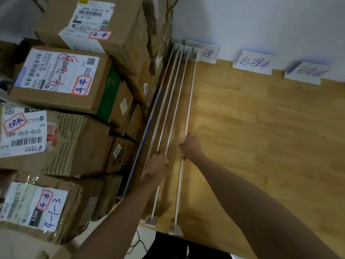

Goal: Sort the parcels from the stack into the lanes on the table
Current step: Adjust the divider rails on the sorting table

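Observation:
A stack of cardboard parcels [71,86] with shipping labels fills the left side. On the wooden table [261,128] several thin white divider rods [175,101] lie bunched together along the left edge, running from front to wall. My left hand [155,166] grips one of the inner rods. My right hand [190,146] pinches the rightmost rod [190,94], a little apart from the bunch. Three white paper lane signs stand against the wall: one [207,53] partly hidden behind the rod ends, a middle one [253,62] and a right one [306,72].
A white wall [261,21] closes the table's far side. Small white feet [175,229] of the rods sit at the table's front edge. A dark cable [139,243] lies on the pale floor below, between the parcels and the table.

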The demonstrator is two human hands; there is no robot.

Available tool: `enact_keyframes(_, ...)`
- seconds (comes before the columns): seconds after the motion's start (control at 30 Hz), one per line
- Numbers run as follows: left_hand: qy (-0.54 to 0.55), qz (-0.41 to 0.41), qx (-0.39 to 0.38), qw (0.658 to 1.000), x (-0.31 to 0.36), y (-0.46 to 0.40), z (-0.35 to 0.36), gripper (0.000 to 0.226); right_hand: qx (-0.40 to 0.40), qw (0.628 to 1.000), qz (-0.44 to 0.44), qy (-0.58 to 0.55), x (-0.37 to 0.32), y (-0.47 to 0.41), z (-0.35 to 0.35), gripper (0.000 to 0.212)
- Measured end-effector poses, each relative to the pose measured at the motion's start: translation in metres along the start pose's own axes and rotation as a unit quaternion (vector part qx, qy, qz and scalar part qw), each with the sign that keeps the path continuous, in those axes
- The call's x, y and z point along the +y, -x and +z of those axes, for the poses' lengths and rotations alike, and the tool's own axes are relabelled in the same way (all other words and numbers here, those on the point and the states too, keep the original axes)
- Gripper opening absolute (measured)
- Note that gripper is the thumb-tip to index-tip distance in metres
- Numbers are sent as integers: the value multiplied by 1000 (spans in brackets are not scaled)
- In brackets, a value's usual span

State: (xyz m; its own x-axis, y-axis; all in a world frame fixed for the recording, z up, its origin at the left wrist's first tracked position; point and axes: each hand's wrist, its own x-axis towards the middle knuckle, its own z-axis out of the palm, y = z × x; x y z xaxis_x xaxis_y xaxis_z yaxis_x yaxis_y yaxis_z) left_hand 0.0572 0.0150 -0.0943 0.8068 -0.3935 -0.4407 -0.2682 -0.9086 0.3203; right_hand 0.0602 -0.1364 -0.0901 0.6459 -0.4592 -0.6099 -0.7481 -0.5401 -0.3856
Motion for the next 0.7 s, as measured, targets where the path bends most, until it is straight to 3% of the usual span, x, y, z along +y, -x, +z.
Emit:
enact_keyframes(0.17, 4, 20, 14, 1000, 0, 8, -1, 27, 26, 1000, 1, 4, 14, 15, -10, 35)
enact_keyframes(0.7, -13, 88, 30, 996, 42, 50, 2, 20, 152, 988, 20, 23, 114, 87, -71, 26)
